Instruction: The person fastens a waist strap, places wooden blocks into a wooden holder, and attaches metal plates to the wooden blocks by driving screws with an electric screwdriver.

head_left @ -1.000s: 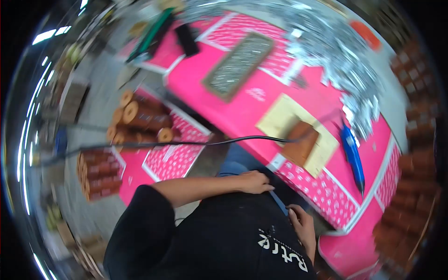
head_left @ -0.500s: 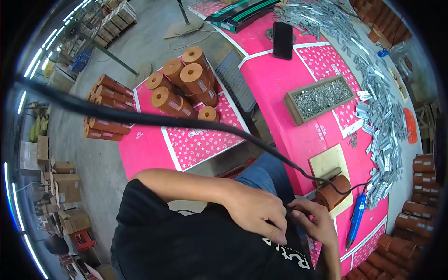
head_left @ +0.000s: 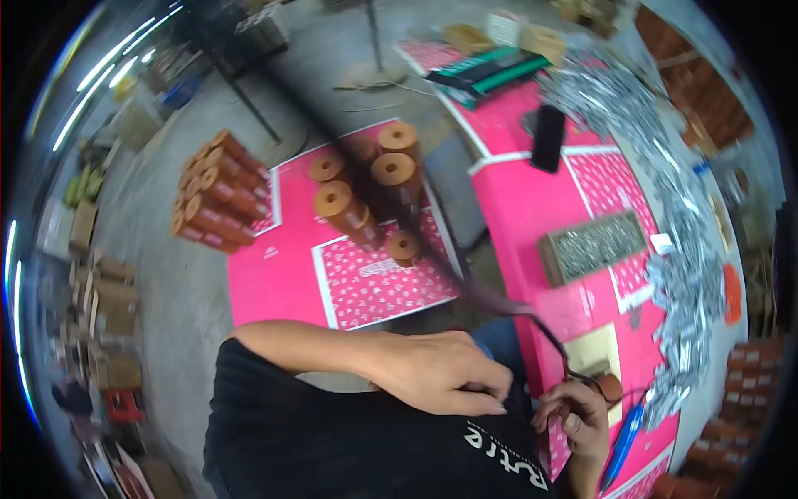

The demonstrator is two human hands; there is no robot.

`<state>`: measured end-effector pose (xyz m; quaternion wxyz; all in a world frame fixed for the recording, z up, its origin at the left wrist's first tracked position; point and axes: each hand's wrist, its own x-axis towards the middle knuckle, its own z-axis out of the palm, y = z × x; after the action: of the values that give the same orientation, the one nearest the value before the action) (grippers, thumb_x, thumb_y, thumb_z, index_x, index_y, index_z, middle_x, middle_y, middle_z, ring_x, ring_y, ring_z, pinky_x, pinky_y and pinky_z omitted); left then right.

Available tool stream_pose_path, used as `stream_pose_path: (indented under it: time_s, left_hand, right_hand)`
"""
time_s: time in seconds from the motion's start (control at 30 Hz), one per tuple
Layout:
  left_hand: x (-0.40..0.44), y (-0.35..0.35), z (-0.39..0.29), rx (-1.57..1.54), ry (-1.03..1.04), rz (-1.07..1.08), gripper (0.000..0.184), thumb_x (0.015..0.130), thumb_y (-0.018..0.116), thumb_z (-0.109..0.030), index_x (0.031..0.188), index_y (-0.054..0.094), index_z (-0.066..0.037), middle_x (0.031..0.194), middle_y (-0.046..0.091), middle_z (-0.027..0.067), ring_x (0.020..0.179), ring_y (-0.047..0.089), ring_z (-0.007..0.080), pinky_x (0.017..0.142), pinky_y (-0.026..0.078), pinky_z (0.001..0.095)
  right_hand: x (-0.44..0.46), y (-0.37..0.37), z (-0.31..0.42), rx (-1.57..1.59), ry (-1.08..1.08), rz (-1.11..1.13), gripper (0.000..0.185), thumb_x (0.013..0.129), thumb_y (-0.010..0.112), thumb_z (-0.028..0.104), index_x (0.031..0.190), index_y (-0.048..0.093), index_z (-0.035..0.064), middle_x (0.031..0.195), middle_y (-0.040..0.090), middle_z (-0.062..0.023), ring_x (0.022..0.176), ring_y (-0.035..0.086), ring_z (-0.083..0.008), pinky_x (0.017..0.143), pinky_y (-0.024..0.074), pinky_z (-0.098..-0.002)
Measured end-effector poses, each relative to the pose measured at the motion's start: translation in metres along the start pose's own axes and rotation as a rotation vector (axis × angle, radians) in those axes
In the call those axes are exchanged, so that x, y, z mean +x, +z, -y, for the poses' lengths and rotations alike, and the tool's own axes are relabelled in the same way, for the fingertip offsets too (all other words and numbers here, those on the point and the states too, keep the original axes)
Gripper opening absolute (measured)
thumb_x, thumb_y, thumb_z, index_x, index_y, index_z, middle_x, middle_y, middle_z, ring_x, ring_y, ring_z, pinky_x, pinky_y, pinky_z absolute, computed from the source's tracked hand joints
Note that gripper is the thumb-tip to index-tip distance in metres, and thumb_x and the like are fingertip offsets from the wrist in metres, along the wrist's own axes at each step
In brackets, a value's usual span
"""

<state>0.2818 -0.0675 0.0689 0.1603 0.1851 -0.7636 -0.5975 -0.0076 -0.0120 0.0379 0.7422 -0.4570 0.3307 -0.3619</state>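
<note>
My left hand [head_left: 445, 374] is closed in front of the black shirt [head_left: 357, 441], fingers curled toward the thumb around something dark that I cannot make out. To its right, my right hand [head_left: 582, 420] has bent fingers drawn together; what they hold, if anything, is hidden. The hands are apart. Beyond the right hand, a brown roll [head_left: 611, 387] lies on a pale board [head_left: 594, 345]. A blue pen-shaped tool [head_left: 622, 449] rests right of that hand. A black cable [head_left: 465, 291] crosses the view above the hands.
On the pink-covered table [head_left: 519, 200] are a box of small metal parts [head_left: 594, 247], a black phone [head_left: 548, 139], a green-black box [head_left: 490, 73] and heaped metal strips [head_left: 686, 308]. Brown rolls [head_left: 395, 170] stand on a lower pink surface [head_left: 278, 283]; others [head_left: 220, 195] lie stacked left.
The view has swung left, so the table and rolls appear lower and farther right. My hands have come up from the lap area, and my right hand's fingers have curled more.
</note>
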Motion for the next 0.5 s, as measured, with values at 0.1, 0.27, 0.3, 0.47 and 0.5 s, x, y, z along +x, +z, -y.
stream_pose_path:
  time_s: [0.1, 0.27, 0.3, 0.47, 0.5]
  left_hand:
    - [0.002, 0.013, -0.012, -0.073, 0.120, -0.123, 0.011, 0.088, 0.065, -0.014, 0.090, 0.061, -0.004, 0.076, 0.059, 0.0083, 0.072, 0.059, 0.0260, 0.065, 0.046, 0.0351]
    - [0.016, 0.038, -0.030, -0.199, 0.518, -0.217, 0.020, 0.083, 0.067, -0.005, 0.102, 0.060, -0.007, 0.091, 0.060, 0.0075, 0.079, 0.059, 0.0258, 0.069, 0.047, 0.0342]
    - [0.018, 0.036, -0.038, -0.141, 0.589, -0.216, 0.024, 0.083, 0.066, -0.003, 0.106, 0.058, -0.004, 0.095, 0.060, 0.0095, 0.083, 0.060, 0.0266, 0.071, 0.047, 0.0351]
    - [0.015, 0.024, -0.101, 0.242, 0.461, -0.198, 0.032, 0.078, 0.070, -0.002, 0.107, 0.059, 0.005, 0.098, 0.064, 0.0171, 0.082, 0.063, 0.0274, 0.068, 0.050, 0.0340]
    - [0.010, 0.013, -0.134, 0.317, 0.217, -0.036, 0.035, 0.077, 0.072, -0.005, 0.108, 0.060, 0.006, 0.093, 0.065, 0.0204, 0.077, 0.063, 0.0293, 0.064, 0.050, 0.0337]
  right_hand:
    - [0.004, 0.014, 0.000, -0.089, 0.019, -0.026, 0.045, 0.086, 0.069, 0.028, 0.110, 0.057, -0.0084, 0.082, 0.065, -0.0157, 0.073, 0.063, -0.0201, 0.066, 0.0490, -0.0284]
    - [-0.032, 0.004, -0.006, -0.289, 0.027, -0.104, 0.037, 0.085, 0.067, 0.014, 0.113, 0.056, -0.0070, 0.096, 0.064, -0.0137, 0.079, 0.063, -0.0185, 0.071, 0.0511, -0.0300]
    - [-0.040, 0.007, -0.002, -0.341, 0.039, -0.128, 0.037, 0.085, 0.067, 0.011, 0.115, 0.055, -0.0069, 0.102, 0.063, -0.0140, 0.081, 0.062, -0.0186, 0.073, 0.0516, -0.0309]
    - [-0.088, 0.018, 0.024, -0.359, 0.027, -0.350, 0.027, 0.089, 0.061, 0.008, 0.114, 0.059, -0.0030, 0.090, 0.067, -0.0108, 0.078, 0.063, -0.0140, 0.069, 0.0506, -0.0272]
    - [-0.104, 0.011, 0.014, -0.335, -0.014, -0.396, 0.027, 0.091, 0.062, 0.011, 0.115, 0.059, -0.0010, 0.090, 0.067, -0.0082, 0.078, 0.062, -0.0125, 0.069, 0.0502, -0.0268]
